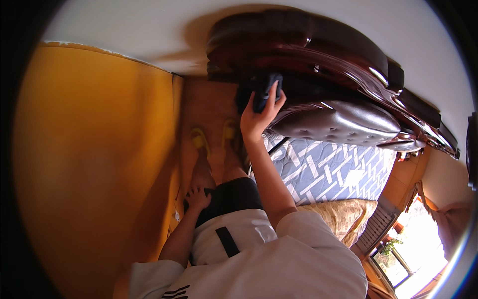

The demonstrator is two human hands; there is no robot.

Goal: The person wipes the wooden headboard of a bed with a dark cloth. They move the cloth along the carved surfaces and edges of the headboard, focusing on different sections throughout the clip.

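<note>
My right hand (263,110) grips a dark, bunched cloth (268,93), which is at the near end of a glossy dark-wood headboard (298,45); whether the cloth touches the wood cannot be told. Beside the hand, the headboard's tufted leather-like panel (336,121) rises over the mattress. My left hand (198,198) rests on my thigh, at the hem of the black shorts (231,198), its fingers spread and nothing seen in it.
A bed with a blue-grey patterned mattress (317,164) lies to the right, a tan patterned cloth (343,215) at its near side. An orange-brown wooden surface (93,149) stands close on the left. Yellow slippers (200,140) are on my feet. A bright window (418,243) is at lower right.
</note>
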